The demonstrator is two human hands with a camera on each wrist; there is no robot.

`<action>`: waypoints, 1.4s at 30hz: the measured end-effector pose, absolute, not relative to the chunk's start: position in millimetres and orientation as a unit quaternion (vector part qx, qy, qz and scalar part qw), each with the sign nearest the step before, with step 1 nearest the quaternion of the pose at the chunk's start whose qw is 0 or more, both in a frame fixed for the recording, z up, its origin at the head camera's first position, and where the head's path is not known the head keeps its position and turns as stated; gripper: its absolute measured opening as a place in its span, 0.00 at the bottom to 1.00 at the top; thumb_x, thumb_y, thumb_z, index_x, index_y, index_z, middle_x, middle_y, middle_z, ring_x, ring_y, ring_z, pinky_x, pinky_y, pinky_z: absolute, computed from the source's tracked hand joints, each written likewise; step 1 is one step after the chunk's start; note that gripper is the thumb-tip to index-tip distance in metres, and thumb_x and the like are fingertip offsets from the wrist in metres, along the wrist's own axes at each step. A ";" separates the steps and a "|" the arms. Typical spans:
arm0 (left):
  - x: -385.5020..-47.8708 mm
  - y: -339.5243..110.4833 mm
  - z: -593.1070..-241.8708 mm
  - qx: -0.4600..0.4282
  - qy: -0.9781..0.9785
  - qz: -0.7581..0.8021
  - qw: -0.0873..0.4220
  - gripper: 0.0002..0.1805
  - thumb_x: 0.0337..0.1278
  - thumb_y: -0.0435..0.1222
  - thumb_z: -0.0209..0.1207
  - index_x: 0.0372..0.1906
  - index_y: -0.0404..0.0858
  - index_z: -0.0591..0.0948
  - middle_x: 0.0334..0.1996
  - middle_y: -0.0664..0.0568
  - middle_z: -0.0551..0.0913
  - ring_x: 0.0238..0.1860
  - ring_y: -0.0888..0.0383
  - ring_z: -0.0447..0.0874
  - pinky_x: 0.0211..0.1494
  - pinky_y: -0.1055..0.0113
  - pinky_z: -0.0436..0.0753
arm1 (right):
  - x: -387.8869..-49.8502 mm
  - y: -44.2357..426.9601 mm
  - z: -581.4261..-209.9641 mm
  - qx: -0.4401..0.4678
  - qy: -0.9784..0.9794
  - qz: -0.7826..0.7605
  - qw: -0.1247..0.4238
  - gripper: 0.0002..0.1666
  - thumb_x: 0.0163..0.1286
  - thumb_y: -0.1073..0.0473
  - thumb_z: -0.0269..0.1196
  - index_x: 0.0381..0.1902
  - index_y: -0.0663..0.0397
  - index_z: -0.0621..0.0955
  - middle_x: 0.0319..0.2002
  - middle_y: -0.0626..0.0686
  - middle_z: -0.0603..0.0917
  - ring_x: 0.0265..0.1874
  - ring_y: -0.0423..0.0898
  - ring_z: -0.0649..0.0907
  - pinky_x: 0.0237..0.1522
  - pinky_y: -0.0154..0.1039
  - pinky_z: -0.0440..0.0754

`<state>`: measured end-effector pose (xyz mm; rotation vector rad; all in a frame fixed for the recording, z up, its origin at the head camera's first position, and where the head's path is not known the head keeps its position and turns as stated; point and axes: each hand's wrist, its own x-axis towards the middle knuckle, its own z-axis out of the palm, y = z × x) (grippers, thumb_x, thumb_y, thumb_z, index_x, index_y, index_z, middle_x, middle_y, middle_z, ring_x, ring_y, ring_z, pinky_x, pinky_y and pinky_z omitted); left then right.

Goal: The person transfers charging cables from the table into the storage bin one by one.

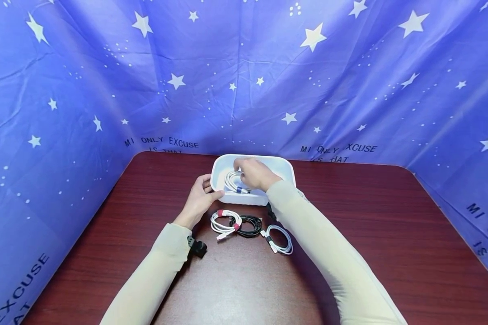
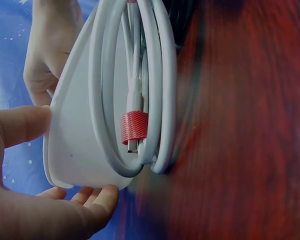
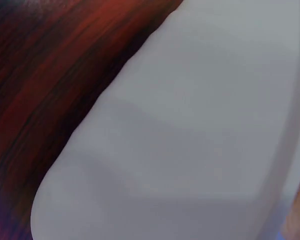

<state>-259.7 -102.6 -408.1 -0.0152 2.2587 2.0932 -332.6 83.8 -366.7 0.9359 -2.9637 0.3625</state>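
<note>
A white plastic box stands near the back of the table. My left hand holds its left front corner, thumb at the rim and fingers round the side. My right hand reaches down inside and grips a coiled white cable with a blue tie. In the right wrist view the box wall hides most of that hand. In front of the box lie a white coiled cable with red ties, a black coiled cable and a pale coiled cable with a dark tie.
The dark red wooden table extends to both sides of the box. Behind it hangs a blue curtain with white stars, which also closes off the left and right sides. The red-tied cable partly overlaps the black one.
</note>
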 end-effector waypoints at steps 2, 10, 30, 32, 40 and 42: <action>-259.8 -102.4 -408.4 -0.002 0.731 0.681 0.032 0.39 0.52 0.24 0.63 0.68 0.30 0.58 0.61 0.34 0.67 0.64 0.44 0.68 0.60 0.55 0.73 | -332.6 83.4 -367.7 0.302 -0.946 0.116 0.004 0.20 0.57 0.71 0.56 0.48 0.55 0.78 0.42 0.54 0.83 0.40 0.49 0.80 0.48 0.44 0.77; -259.4 -102.4 -408.2 0.000 0.728 0.685 0.031 0.39 0.51 0.23 0.63 0.68 0.29 0.58 0.61 0.34 0.67 0.64 0.43 0.69 0.59 0.56 0.73 | -333.6 79.8 -372.5 0.297 -0.947 0.124 -0.011 0.19 0.57 0.71 0.59 0.47 0.54 0.78 0.39 0.55 0.83 0.37 0.49 0.80 0.45 0.44 0.77; -259.0 -101.7 -407.8 -0.001 0.728 0.685 0.032 0.39 0.51 0.23 0.63 0.68 0.30 0.58 0.60 0.35 0.68 0.62 0.45 0.71 0.57 0.59 0.76 | -333.3 73.6 -383.3 0.307 -0.943 0.120 -0.047 0.16 0.59 0.70 0.61 0.45 0.55 0.79 0.43 0.55 0.83 0.44 0.51 0.81 0.52 0.44 0.76; -259.1 -101.8 -408.0 0.000 0.728 0.685 0.031 0.39 0.51 0.23 0.63 0.68 0.30 0.59 0.60 0.35 0.69 0.62 0.45 0.71 0.57 0.59 0.76 | -333.6 73.3 -384.4 0.305 -0.944 0.120 -0.049 0.16 0.58 0.70 0.61 0.45 0.54 0.79 0.41 0.54 0.83 0.42 0.51 0.81 0.50 0.43 0.76; -259.2 -100.7 -408.8 -0.006 0.728 0.685 0.027 0.38 0.50 0.23 0.63 0.67 0.30 0.60 0.60 0.35 0.69 0.62 0.45 0.70 0.58 0.58 0.74 | -335.2 74.1 -387.0 0.308 -0.941 0.128 -0.052 0.14 0.57 0.70 0.61 0.42 0.54 0.79 0.34 0.53 0.81 0.33 0.49 0.78 0.43 0.43 0.76; -259.4 -100.8 -409.1 -0.006 0.727 0.686 0.027 0.38 0.50 0.23 0.63 0.67 0.30 0.60 0.60 0.35 0.69 0.63 0.45 0.70 0.58 0.57 0.74 | -335.6 74.0 -387.1 0.308 -0.941 0.129 -0.054 0.14 0.57 0.70 0.61 0.42 0.54 0.79 0.34 0.53 0.81 0.33 0.48 0.78 0.42 0.42 0.76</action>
